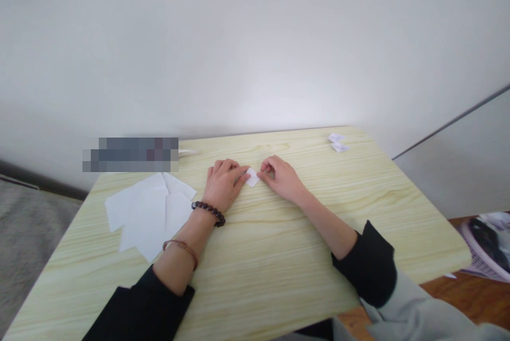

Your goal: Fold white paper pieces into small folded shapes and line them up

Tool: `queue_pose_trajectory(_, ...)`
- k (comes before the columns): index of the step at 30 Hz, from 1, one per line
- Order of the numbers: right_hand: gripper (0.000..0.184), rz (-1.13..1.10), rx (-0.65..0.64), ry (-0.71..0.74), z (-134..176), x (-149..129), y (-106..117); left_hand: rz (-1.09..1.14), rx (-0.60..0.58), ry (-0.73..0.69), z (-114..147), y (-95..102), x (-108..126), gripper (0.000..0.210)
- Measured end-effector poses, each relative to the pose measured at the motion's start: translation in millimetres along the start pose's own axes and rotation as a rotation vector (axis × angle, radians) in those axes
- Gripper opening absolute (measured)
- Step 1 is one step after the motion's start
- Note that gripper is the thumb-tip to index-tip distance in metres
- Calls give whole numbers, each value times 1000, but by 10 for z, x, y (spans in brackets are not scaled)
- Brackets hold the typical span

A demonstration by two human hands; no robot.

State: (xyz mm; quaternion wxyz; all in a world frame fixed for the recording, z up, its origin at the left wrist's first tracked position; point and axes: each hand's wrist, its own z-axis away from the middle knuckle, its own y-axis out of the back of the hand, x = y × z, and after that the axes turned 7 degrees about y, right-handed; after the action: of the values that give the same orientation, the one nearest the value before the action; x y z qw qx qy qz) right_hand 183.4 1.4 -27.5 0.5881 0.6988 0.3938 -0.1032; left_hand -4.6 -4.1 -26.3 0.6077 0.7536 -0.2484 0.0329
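Note:
A small folded piece of white paper (252, 178) lies on the pale wood-grain table (271, 266) between my two hands. At its left corner, my left hand (223, 181) pinches it between thumb and index finger, the other fingers bent over the tabletop. On the opposite side my right hand (281, 177) has its thumb and fingertip at the right corner, the remaining fingers curled in. Left of my left hand, several loose white paper sheets (145, 213) overlap in a fanned pile. Two small folded white paper pieces (338, 143) sit at the far right of the table.
A blurred-out dark object (131, 154) stands at the table's back left edge. The white wall (255, 49) rises directly behind the table. On the floor at the right is a pink laundry basket (480, 261) with cloth-like items in it.

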Motion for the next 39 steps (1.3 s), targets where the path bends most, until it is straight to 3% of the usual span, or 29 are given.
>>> queue_pose_trajectory(8, 16, 98, 7, 53, 38, -30, 4, 159, 49, 35, -42, -32, -35, 17)
queue_pose_trajectory(20, 21, 136, -18, 94, 52, -45, 26, 360, 13, 24, -48, 44, 9, 12)
queue_pose_trajectory(25, 18, 99, -49, 177, 48, -45, 30, 516, -8, 89, -49, 49, 25, 15)
queue_pose_trajectory(28, 16, 34, -47, 214, 43, -33, 26, 599, -18, 136, -52, 45, 26, 27)
queue_pose_trajectory(34, 17, -74, -2, 217, 48, -10, 9, 515, -89, 170, -46, 56, 19, 34)
queue_pose_trajectory(39, 22, -63, 5, 230, 52, -14, 4, 550, -72, 230, -51, 67, 15, 35)
